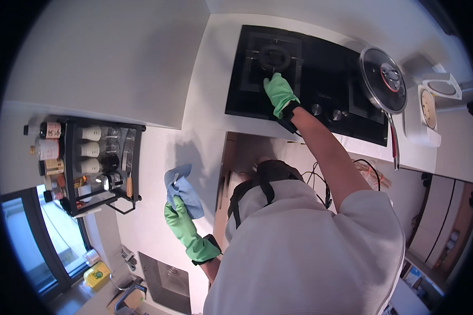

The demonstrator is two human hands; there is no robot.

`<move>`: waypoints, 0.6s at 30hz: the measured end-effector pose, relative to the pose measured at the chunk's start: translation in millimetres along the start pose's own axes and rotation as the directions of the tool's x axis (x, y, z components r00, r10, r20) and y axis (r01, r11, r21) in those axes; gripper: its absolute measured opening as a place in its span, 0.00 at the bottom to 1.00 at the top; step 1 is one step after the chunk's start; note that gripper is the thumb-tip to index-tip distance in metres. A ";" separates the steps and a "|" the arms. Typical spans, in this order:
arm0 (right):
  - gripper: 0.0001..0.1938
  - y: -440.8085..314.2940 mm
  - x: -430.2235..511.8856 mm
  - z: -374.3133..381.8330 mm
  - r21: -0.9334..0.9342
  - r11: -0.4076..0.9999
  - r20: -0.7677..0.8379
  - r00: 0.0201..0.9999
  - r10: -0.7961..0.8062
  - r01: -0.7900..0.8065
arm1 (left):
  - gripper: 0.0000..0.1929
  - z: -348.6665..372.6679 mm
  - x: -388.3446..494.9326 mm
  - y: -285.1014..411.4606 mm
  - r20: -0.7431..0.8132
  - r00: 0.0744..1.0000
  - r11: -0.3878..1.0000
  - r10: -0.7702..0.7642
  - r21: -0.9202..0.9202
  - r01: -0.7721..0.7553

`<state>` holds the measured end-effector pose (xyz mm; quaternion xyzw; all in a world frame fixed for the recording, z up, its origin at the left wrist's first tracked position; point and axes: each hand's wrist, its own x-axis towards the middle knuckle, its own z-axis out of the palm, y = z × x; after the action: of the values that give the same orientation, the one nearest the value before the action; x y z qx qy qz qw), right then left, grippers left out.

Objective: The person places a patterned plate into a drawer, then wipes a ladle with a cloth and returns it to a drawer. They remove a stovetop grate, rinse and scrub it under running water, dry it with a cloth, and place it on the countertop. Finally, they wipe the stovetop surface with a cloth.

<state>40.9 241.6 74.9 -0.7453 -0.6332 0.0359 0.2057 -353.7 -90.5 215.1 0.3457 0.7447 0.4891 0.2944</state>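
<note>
My left hand, in a green rubber glove, pinches a blue cleaning cloth above the pale countertop. My right hand, gloved in the same green, reaches over the black glass gas cooktop. Its fingertips are at the near side of the left burner; whether they grip a part of it cannot be made out. Two round metal knobs sit on the cooktop to the right of that hand.
A lidded frying pan stands on the cooktop's right side, its handle sticking out past the front edge. To the left is a black rack of bottles and jars. A steel sink lies near my left forearm; cables hang by my body.
</note>
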 end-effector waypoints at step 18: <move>0.08 30.3 82.9 -52.7 -0.389 0.777 -0.094 0.818 -0.568 0.495 | 0.19 -17.8 -9.4 -31.2 -0.167 0.980 0.994 -0.108 -0.016 0.107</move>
<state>101.9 303.9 129.5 -0.5588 -0.7895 -0.2135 0.1373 -369.2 -116.2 193.2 0.2616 0.7827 0.5024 0.2579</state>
